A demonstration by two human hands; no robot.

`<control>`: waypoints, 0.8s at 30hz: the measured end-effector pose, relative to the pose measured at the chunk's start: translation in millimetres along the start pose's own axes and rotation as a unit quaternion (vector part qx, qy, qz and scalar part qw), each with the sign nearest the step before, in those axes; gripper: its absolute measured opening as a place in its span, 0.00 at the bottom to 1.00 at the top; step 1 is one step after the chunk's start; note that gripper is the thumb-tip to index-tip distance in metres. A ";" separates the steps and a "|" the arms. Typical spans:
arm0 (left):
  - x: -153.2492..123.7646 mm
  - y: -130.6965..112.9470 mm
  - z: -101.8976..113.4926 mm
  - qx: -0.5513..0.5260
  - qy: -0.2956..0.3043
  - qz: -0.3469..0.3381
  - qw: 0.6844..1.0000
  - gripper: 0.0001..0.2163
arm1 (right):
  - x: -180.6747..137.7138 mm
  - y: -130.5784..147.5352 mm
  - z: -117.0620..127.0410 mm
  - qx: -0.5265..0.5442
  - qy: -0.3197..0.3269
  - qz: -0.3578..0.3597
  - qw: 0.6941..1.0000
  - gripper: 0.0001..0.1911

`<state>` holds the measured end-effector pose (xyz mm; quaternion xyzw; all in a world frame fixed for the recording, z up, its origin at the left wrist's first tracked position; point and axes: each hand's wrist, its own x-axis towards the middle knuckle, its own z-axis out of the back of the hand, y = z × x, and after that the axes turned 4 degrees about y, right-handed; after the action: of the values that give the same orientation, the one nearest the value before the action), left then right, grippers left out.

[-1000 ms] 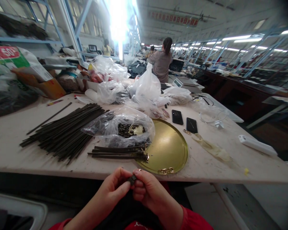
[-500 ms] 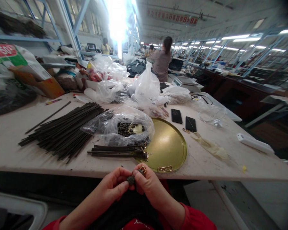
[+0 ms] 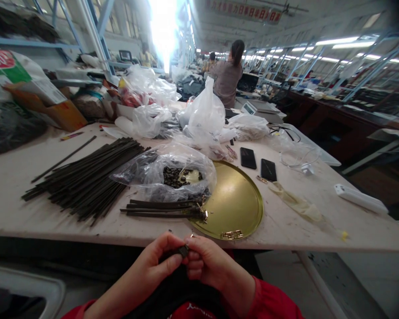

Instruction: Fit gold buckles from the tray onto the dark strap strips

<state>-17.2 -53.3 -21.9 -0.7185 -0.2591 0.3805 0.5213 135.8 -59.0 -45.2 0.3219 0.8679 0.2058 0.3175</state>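
Observation:
Below the table's front edge, my left hand (image 3: 159, 261) and my right hand (image 3: 209, 266) pinch together on the end of a thin dark strap (image 3: 181, 251). Both sets of fingers are closed around it, and the strap runs down into my lap. Just beyond, on the table, lies a short bundle of dark straps with gold fittings (image 3: 162, 209). A round brass tray (image 3: 236, 204) beside it carries a small gold clasp (image 3: 231, 234) near its front rim. A clear plastic bag of small dark parts (image 3: 177, 177) overlaps the tray's left side.
A big pile of long dark straps (image 3: 86, 177) spreads over the left of the table. Two black phones (image 3: 257, 164), a white remote-like device (image 3: 361, 199), cables and several plastic bags (image 3: 202, 115) lie further back. A person (image 3: 228, 77) stands at the far end.
My hands have stayed joined on the strap end, shifting only slightly. The gold piece seen at my right fingertips half a second ago is now hidden. The camera tilted a little.

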 end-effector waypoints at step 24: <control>-4.8 -1.4 3.9 0.167 0.050 0.099 0.980 0.14 | -15.5 -15.9 7.4 -0.274 -0.060 0.223 0.934 0.21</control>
<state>-23.1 -54.4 -19.9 -0.6613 -0.0927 0.4320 0.6061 143.2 -79.8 -53.0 0.4199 0.6629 0.4814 0.3906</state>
